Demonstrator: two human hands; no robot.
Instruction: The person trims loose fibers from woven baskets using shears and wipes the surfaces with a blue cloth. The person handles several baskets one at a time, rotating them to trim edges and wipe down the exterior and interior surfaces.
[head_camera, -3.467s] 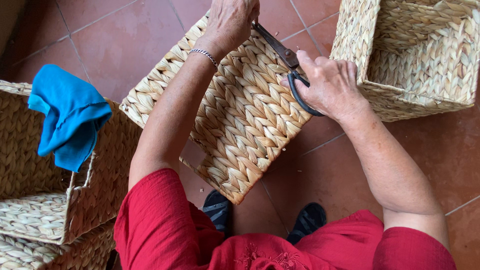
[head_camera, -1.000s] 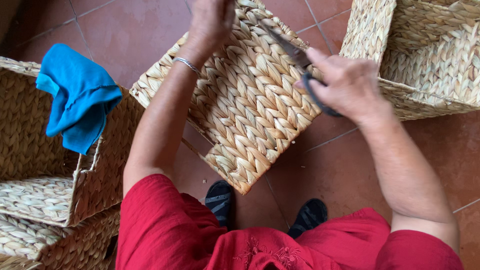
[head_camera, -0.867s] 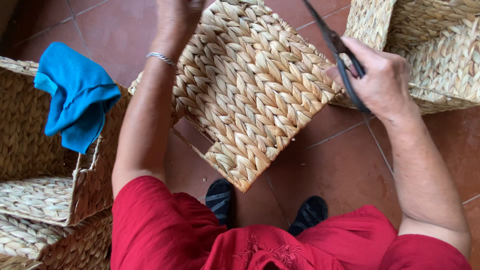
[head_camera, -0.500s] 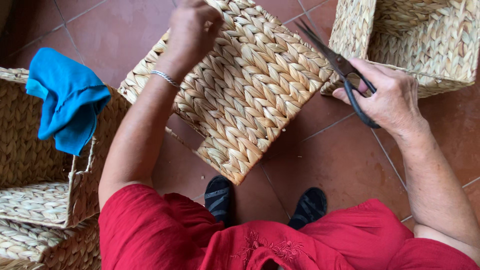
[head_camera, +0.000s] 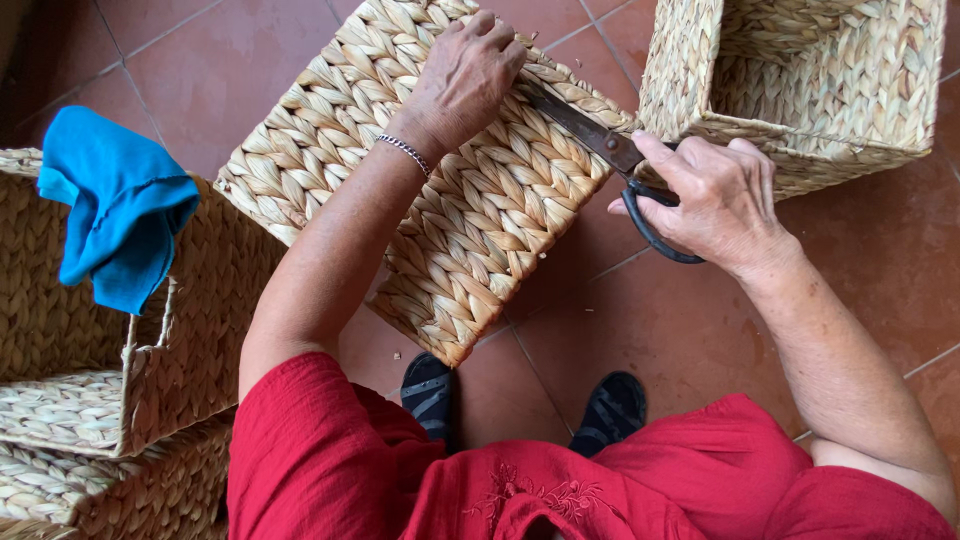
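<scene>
While left hand (head_camera: 465, 75) steadies basket (head_camera: 440, 200), right-hand grip (head_camera: 715, 195) tight around scissors (head_camera: 610, 150).

A: The dark, long-bladed metal scissors (head_camera: 610, 160) — their blade tips slip out of sight under the fingers of the left hand (head_camera: 462, 75), so whether the blades are parted can't be told.

B: And the handle loops vanish inside the right hand (head_camera: 715, 195); only one black loop peeks out below.

A: The pale woven straw basket (head_camera: 800, 90) at upper right runs off the top and right edges.

B: Same on the left: the stacked woven baskets (head_camera: 90, 400) are cut by the left and bottom edges.

A: The black sandals (head_camera: 610, 410) are half covered by the red garment (head_camera: 500, 480).
</scene>
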